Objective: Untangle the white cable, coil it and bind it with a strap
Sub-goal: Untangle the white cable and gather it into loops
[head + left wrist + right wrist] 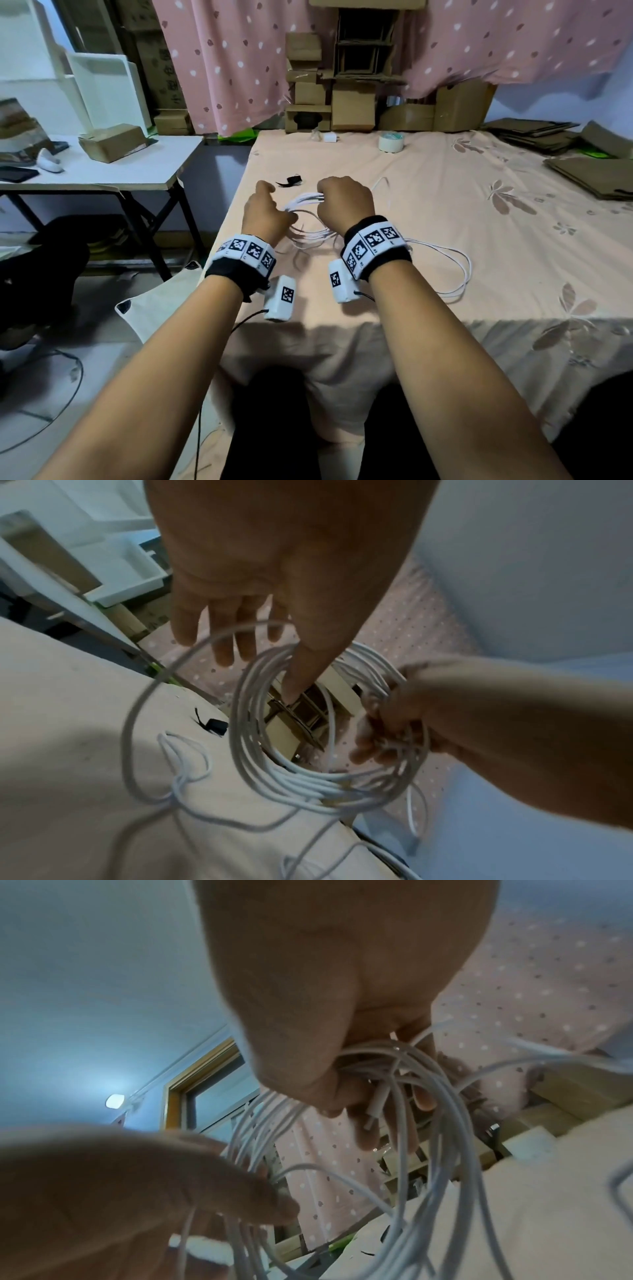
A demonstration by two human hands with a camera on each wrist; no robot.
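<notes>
Head view: even, moderately bright indoor light, sharp at centre, with wide-angle bending at the edges. A soft shadow lies across the near edge of the bed. Left wrist view: dimmer; the white cable is motion-blurred and the background out of focus. Right wrist view: bluish cast, a glaring ceiling lamp, and the near left hand strongly blurred.

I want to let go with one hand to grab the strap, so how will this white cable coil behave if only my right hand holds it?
Likely floppy: the white cable loops hang unevenly, so they may sag or spread. The right hand grips just one side, so the far side could droop. Loose slack on the bedsheet may drag.
</notes>
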